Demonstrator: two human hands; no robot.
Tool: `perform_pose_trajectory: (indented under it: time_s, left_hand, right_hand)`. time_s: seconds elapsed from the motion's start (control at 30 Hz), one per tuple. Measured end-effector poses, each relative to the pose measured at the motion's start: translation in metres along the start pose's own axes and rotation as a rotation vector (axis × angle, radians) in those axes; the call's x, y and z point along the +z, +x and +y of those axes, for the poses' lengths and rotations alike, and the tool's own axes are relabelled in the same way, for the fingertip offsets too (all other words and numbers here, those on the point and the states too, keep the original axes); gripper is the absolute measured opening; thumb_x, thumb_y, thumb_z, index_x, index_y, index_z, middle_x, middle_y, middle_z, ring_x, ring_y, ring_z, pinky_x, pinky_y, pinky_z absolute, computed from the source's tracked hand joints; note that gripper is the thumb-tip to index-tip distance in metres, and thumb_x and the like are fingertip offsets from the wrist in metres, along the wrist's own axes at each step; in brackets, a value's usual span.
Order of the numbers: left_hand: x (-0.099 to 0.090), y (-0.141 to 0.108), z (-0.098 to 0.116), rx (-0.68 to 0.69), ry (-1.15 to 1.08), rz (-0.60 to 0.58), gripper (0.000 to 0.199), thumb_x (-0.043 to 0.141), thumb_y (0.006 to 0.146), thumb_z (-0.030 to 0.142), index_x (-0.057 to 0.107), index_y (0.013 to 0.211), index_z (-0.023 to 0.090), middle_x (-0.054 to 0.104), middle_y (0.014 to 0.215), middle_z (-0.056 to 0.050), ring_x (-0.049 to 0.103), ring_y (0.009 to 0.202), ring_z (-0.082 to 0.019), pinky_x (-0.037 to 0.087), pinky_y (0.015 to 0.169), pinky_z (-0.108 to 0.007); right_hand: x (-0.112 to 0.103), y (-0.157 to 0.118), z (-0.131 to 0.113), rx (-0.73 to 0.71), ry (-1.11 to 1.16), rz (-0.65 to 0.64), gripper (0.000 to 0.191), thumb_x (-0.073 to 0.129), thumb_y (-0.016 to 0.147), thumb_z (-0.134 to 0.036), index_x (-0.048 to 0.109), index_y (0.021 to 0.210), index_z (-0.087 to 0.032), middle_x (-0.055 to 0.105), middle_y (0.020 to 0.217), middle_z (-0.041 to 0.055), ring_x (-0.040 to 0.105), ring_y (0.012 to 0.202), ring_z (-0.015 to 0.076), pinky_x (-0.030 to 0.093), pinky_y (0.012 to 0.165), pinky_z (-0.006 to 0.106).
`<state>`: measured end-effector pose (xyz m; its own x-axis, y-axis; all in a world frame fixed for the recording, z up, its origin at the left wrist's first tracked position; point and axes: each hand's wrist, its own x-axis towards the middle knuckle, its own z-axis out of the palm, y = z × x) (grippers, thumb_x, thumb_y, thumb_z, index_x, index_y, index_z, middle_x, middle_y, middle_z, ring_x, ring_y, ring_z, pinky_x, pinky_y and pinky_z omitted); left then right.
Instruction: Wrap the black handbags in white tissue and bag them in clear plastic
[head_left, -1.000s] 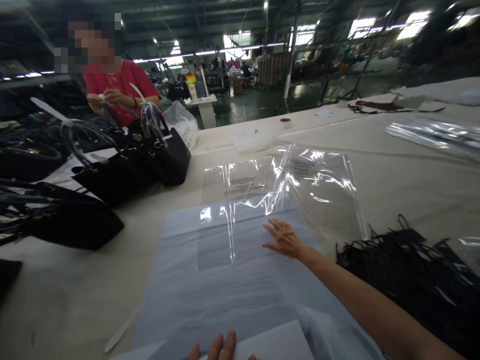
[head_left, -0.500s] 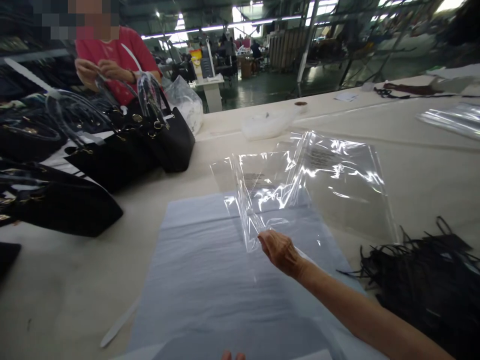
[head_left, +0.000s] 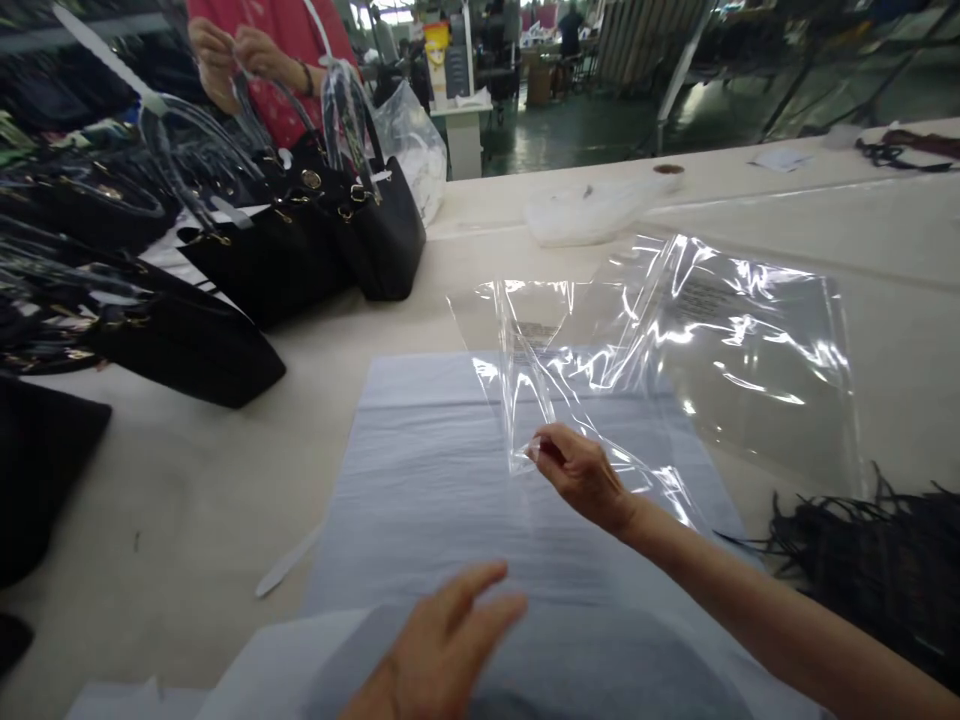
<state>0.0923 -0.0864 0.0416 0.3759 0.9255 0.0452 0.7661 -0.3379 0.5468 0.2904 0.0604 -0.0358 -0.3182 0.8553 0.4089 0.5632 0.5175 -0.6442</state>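
Observation:
A clear plastic bag with small printed text lies over bluish-grey tissue paper. My right hand pinches the bag's near edge between thumb and fingers. Closer to me, my left hand is over the near part of the paper, thumb and fingers apart, holding nothing. Farther right, another clear plastic bag spreads across the table and overlaps the first; where one ends and the other begins is hard to make out.
Black handbags with wrapped handles stand at left, a co-worker behind them. Black straps are heaped at right. A white strip lies left of the paper. Farther back are a crumpled translucent bag and a tape roll.
My left hand has come up into view from the bottom edge. My right hand still grips the bag and has lifted its near edge slightly. The camera view has tilted down and shifted left.

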Motion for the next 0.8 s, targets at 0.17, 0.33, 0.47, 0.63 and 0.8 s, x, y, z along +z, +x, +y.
perform_pose_trajectory:
  time_s: [0.17,0.33,0.47,0.63,0.8]
  left_hand:
    - [0.004,0.083,-0.025,-0.172,0.068,0.158,0.079,0.072,0.066,0.047,0.037,0.125,0.009,0.055,0.117,-0.019,0.055,0.108,-0.03,0.05,0.087,-0.044]
    - [0.025,0.109,-0.055,-0.031,0.406,0.086,0.011,0.05,0.08,0.009,0.058,0.085,0.015,0.063,0.08,-0.006,0.059,0.078,-0.022,0.045,0.069,-0.035]
    - [-0.002,0.102,-0.086,0.312,0.689,0.163,0.022,0.043,0.085,0.004,0.062,0.079,0.014,0.063,0.073,-0.006,0.057,0.074,-0.021,0.039,0.067,-0.035]
    - [-0.013,0.091,-0.1,0.342,0.871,-0.111,0.028,0.046,0.077,-0.004,0.057,0.059,0.014,0.06,0.06,-0.007,0.056,0.066,-0.022,0.039,0.077,-0.04]
    - [-0.004,0.088,-0.084,0.021,0.641,-0.374,0.028,0.071,0.069,0.012,0.061,0.095,0.012,0.066,0.092,-0.012,0.059,0.088,-0.027,0.04,0.077,-0.039]
  right_hand:
    - [0.003,0.004,-0.015,0.139,0.034,-0.008,0.005,0.054,0.082,-0.022,0.052,0.077,-0.02,0.055,0.061,-0.004,0.048,0.051,0.0087,0.039,0.052,0.02]
    - [-0.005,-0.006,-0.012,-0.064,-0.025,-0.106,0.011,0.048,0.087,-0.02,0.057,0.093,-0.018,0.062,0.071,0.0018,0.057,0.061,0.0124,0.045,0.059,0.023]
    - [-0.017,-0.027,-0.001,-0.146,-0.114,-0.19,0.016,0.046,0.091,-0.019,0.061,0.095,-0.019,0.068,0.08,0.0041,0.061,0.071,0.0141,0.046,0.067,0.025]
    - [-0.013,-0.042,0.004,-0.113,-0.271,-0.19,0.014,0.056,0.085,-0.019,0.061,0.072,-0.018,0.065,0.069,0.0031,0.059,0.064,0.0148,0.041,0.064,0.026]
    - [-0.004,-0.032,-0.001,0.124,-0.2,-0.333,0.032,0.077,0.066,-0.022,0.046,0.056,-0.018,0.054,0.054,-0.0044,0.049,0.053,0.0105,0.036,0.058,0.023]
